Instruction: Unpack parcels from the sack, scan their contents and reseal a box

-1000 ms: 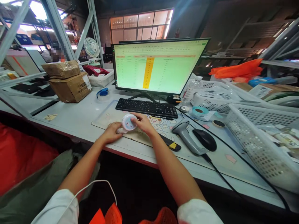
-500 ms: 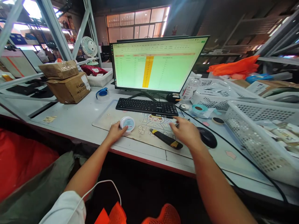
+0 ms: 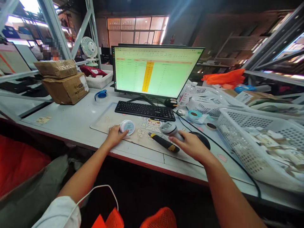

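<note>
I am watching a person sitting at a white desk [image 3: 78, 117], both forearms reaching toward the black keyboard [image 3: 144, 109], which is lying on a pale cartoon-printed mat [image 3: 102, 122]. In front of the keyboard's left part, the left hand [image 3: 116, 135] is grasping a round white tub [image 3: 127, 126], its thumb pressing over the pale-blue label while the other fingers are curling behind; the labelled face is tilting toward the person, and I can't tell whether the tub's edge is touching the mat. In front of the keyboard's right end, the right hand [image 3: 190, 145] is gripping a grey barcode scanner [image 3: 169, 128] by its handle, with the scanner's head pointing back toward the keys; whether it is resting on the mat or being lifted, I can't tell. A black-and-yellow utility knife [image 3: 164, 142] is lying in front of the keyboard, between the two hands, and a black mouse [image 3: 201, 141] is sitting beyond the keyboard's right end, partly hidden behind the right hand. A monitor [image 3: 154, 71] is standing just behind the keyboard, glowing with a spreadsheet that has one orange column. To the keyboard's right a light-blue roll [image 3: 194, 115] is lying near a white perforated basket [image 3: 228, 126] full of small packets, and well to its left two cardboard boxes [image 3: 68, 87] are standing stacked.
</note>
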### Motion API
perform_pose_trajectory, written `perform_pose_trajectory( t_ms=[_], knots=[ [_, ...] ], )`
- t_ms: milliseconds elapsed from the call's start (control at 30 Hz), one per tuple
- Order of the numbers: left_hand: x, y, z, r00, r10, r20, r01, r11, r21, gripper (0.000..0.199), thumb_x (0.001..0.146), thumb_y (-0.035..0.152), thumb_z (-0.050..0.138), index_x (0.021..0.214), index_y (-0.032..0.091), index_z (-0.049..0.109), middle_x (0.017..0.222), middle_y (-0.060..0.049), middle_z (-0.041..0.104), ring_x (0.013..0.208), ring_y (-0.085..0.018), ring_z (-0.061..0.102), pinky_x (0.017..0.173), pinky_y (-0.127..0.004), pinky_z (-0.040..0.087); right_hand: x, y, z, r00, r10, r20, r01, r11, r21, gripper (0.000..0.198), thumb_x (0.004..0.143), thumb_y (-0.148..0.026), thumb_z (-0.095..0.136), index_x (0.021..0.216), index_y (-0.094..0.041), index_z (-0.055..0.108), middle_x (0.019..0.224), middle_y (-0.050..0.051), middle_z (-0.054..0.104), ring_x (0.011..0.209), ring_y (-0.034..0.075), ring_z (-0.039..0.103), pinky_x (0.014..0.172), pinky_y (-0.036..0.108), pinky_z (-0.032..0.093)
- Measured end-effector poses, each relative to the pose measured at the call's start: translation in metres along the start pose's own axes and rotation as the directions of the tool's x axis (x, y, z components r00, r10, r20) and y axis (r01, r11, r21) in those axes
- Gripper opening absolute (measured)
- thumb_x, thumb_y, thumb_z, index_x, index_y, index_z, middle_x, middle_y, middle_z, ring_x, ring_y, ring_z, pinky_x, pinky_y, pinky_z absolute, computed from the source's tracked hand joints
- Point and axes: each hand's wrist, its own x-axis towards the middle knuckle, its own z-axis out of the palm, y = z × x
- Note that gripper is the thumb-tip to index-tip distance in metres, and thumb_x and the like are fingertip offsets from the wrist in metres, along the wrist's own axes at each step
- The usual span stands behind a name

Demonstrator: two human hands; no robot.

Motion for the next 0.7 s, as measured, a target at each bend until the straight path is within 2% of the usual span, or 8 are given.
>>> perform_pose_trajectory(
  t_ms=[67, 100, 200, 300, 367, 467, 600, 700],
  knots=[
    [0.0, -0.001, 0.001, 1.0, -0.01, -0.012, 0.011, 1.0, 0.026, 0.037, 0.09, 0.048, 0.064, 0.103, 0.015, 0.074, 0.098, -0.012, 0.073, 0.093, -0.027, 0.066, 0.085, -0.036, 0.047, -0.011, -0.024, -0.008, 0.95, -0.302, 0.08, 0.281, 0.939, 0.198, 0.044, 0.091, -0.057, 0.057, 0.11, -0.019, 0.07, 0.102, 0.007, 0.074, 0.093, 0.026, 0.068, 0.079, 0.032, 0.05],
    [0.0, -0.001, 0.002, 1.0, -0.017, -0.016, 0.018, 0.999, 0.036, 0.036, 0.09, 0.047, 0.064, 0.101, 0.014, 0.074, 0.097, -0.012, 0.073, 0.093, -0.027, 0.066, 0.085, -0.036, 0.047, -0.015, -0.037, -0.007, 0.915, -0.392, 0.097, 0.358, 0.898, 0.254, 0.042, 0.09, -0.056, 0.06, 0.11, -0.02, 0.07, 0.101, 0.005, 0.074, 0.091, 0.025, 0.067, 0.078, 0.031, 0.049],
    [-0.001, -0.001, 0.003, 1.0, -0.024, -0.01, 0.024, 0.999, 0.048, 0.033, 0.09, 0.045, 0.064, 0.098, 0.014, 0.074, 0.096, -0.011, 0.073, 0.092, -0.025, 0.065, 0.084, -0.034, 0.046, -0.014, -0.065, 0.005, 0.874, -0.472, 0.12, 0.434, 0.867, 0.244, 0.038, 0.089, -0.052, 0.064, 0.102, -0.017, 0.07, 0.093, 0.005, 0.073, 0.079, 0.021, 0.063, 0.071, 0.029, 0.046],
    [-0.001, 0.0, 0.003, 1.0, -0.013, -0.006, 0.013, 0.998, 0.064, 0.032, 0.091, 0.044, 0.064, 0.094, 0.014, 0.073, 0.093, -0.01, 0.072, 0.088, -0.024, 0.064, 0.081, -0.033, 0.045, 0.0, -0.065, 0.019, 0.869, -0.485, 0.098, 0.456, 0.861, 0.225, 0.037, 0.09, -0.052, 0.064, 0.102, -0.017, 0.07, 0.092, 0.005, 0.073, 0.078, 0.02, 0.063, 0.07, 0.028, 0.044],
    [-0.002, 0.001, 0.002, 1.0, -0.008, -0.011, 0.008, 0.998, 0.066, 0.033, 0.091, 0.045, 0.063, 0.094, 0.014, 0.073, 0.091, -0.01, 0.072, 0.086, -0.024, 0.064, 0.079, -0.033, 0.044, 0.013, -0.047, 0.024, 0.91, -0.413, 0.034, 0.4, 0.897, 0.188, 0.036, 0.091, -0.051, 0.062, 0.102, -0.018, 0.07, 0.094, 0.006, 0.073, 0.082, 0.021, 0.065, 0.072, 0.028, 0.044],
    [-0.002, 0.001, 0.002, 1.0, -0.011, -0.011, 0.012, 0.998, 0.067, 0.033, 0.092, 0.045, 0.062, 0.093, 0.014, 0.073, 0.09, -0.009, 0.071, 0.085, -0.024, 0.063, 0.078, -0.032, 0.043, 0.031, -0.006, 0.025, 0.986, -0.134, -0.096, 0.135, 0.991, 0.01, 0.038, 0.093, -0.051, 0.06, 0.107, -0.016, 0.069, 0.097, 0.01, 0.074, 0.088, 0.026, 0.067, 0.072, 0.03, 0.043],
    [-0.002, 0.001, 0.003, 1.0, -0.007, -0.014, 0.008, 0.998, 0.057, 0.033, 0.092, 0.046, 0.062, 0.093, 0.014, 0.072, 0.091, -0.01, 0.071, 0.087, -0.024, 0.063, 0.08, -0.033, 0.043, 0.04, 0.04, 0.027, 0.953, 0.236, -0.19, -0.272, 0.943, -0.193, 0.047, 0.099, -0.049, 0.051, 0.122, -0.01, 0.062, 0.111, 0.02, 0.071, 0.104, 0.035, 0.068, 0.076, 0.036, 0.046],
    [-0.002, 0.0, 0.003, 1.0, -0.016, -0.008, 0.017, 0.999, 0.037, 0.033, 0.091, 0.046, 0.063, 0.092, 0.014, 0.072, 0.092, -0.01, 0.071, 0.087, -0.024, 0.063, 0.08, -0.033, 0.043, 0.037, 0.055, 0.029, 0.932, 0.328, -0.156, -0.359, 0.895, -0.265, 0.047, 0.099, -0.045, 0.05, 0.127, -0.008, 0.059, 0.116, 0.022, 0.069, 0.108, 0.037, 0.067, 0.08, 0.04, 0.049]
  ],
)
